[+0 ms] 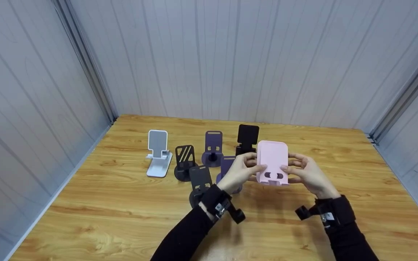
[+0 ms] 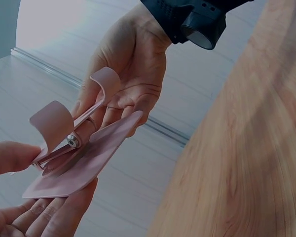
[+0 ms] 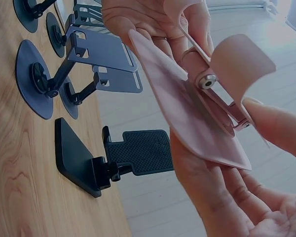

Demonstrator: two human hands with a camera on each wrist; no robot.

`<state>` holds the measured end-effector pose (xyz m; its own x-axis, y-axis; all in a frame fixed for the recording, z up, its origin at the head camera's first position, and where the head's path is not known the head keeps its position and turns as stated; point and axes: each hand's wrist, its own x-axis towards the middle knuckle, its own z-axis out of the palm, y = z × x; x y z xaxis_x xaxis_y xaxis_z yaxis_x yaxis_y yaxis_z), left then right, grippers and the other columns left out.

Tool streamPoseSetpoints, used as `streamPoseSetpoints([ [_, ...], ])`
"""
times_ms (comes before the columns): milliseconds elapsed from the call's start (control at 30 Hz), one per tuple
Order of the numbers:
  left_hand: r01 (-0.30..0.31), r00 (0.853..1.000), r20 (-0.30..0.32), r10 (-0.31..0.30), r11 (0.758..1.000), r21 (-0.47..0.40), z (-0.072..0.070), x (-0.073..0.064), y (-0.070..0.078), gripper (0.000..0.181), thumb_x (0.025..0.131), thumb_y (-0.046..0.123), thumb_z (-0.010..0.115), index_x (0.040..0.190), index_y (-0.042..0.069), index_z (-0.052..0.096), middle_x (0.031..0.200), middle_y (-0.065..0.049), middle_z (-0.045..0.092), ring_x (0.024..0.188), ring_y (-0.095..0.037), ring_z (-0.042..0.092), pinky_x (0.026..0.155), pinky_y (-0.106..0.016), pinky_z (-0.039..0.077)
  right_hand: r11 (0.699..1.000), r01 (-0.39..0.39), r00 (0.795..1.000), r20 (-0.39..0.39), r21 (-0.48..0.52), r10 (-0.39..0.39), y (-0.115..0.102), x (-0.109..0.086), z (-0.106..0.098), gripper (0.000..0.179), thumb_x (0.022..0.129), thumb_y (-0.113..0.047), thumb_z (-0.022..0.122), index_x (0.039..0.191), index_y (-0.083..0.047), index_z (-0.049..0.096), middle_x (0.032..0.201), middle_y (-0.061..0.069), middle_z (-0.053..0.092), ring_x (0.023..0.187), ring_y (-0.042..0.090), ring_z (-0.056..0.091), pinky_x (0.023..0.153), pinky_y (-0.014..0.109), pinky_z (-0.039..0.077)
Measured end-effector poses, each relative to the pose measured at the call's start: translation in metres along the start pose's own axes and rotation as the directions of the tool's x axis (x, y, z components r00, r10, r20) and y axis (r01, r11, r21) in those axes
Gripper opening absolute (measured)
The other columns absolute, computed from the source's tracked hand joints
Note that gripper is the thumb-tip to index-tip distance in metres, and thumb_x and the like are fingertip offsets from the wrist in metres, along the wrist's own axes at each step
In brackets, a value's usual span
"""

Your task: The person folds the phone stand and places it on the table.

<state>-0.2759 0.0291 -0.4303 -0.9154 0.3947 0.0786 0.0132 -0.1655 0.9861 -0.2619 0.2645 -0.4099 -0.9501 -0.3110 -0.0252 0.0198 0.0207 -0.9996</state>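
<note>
A pink folding phone stand is held up above the table between both hands. My left hand grips its left edge, thumb on the front and fingers behind. On the opposite edge, my right hand pinches it in the same way. From the left wrist view, the stand shows its two curved lips, a hinge with a screw and a flat plate folded close together. The right wrist view shows the stand's plate resting on fingers below, with a thumb at the hinged part.
On the wooden table stand a white phone stand, a striped-cutout black one, a dark grey one, two purple ones, one farther back, and a black one. Panelled walls enclose the table.
</note>
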Motion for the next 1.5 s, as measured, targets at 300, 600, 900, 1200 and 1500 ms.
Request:
streamPoseSetpoints([
  [300,0.010,1.000,0.021,-0.010,1.000,0.013,-0.003,-0.001,0.001,0.034,0.099,-0.002,0.069,0.132,-0.009,0.062,0.112,-0.020,0.077,0.085,-0.015,0.074,0.076,-0.033,0.067,1.000,0.002,1.000,0.017,-0.030,-0.002,-0.001,-0.002,-0.001,0.064,0.102,0.002,0.064,0.152,0.020,0.029,0.106,0.000,0.073,0.093,0.014,0.074,0.080,0.032,0.066],
  [600,0.009,0.999,0.038,-0.011,0.998,0.069,-0.004,-0.004,0.008,0.040,0.102,0.002,0.067,0.139,-0.007,0.058,0.124,-0.024,0.073,0.098,-0.022,0.075,0.081,-0.034,0.066,1.000,0.005,1.000,0.017,-0.012,-0.005,-0.003,-0.002,-0.001,0.064,0.102,0.001,0.064,0.152,0.019,0.029,0.107,-0.001,0.072,0.092,0.013,0.072,0.078,0.031,0.065],
  [900,-0.160,0.986,0.059,0.156,0.784,0.600,-0.007,-0.020,0.031,0.072,0.110,0.032,0.056,0.167,0.001,0.026,0.166,-0.020,0.041,0.149,-0.035,0.047,0.122,-0.043,0.043,0.999,0.016,0.999,0.035,0.047,-0.018,0.000,-0.002,-0.006,0.047,0.102,0.003,0.062,0.144,0.010,0.044,0.106,-0.001,0.074,0.092,0.013,0.074,0.077,0.030,0.065],
  [1200,-0.217,0.950,0.110,0.293,0.363,0.906,-0.003,-0.033,0.039,0.072,0.110,0.039,0.053,0.166,0.000,0.030,0.172,-0.017,0.030,0.161,-0.035,0.023,0.132,-0.048,0.022,0.996,-0.009,0.999,0.044,0.086,0.005,0.007,0.005,-0.011,0.056,0.105,0.001,0.061,0.149,0.018,0.031,0.106,-0.001,0.076,0.092,0.014,0.075,0.079,0.031,0.065],
  [1500,-0.161,0.953,0.118,0.279,0.139,0.977,-0.024,-0.048,0.047,0.076,0.110,0.041,0.053,0.169,0.004,0.022,0.177,-0.016,0.016,0.164,-0.035,0.010,0.133,-0.054,0.015,0.993,-0.082,0.996,0.037,0.085,0.079,0.021,0.012,-0.028,0.065,0.106,-0.003,0.060,0.153,0.022,0.022,0.101,-0.001,0.078,0.088,0.013,0.075,0.079,0.030,0.065],
])
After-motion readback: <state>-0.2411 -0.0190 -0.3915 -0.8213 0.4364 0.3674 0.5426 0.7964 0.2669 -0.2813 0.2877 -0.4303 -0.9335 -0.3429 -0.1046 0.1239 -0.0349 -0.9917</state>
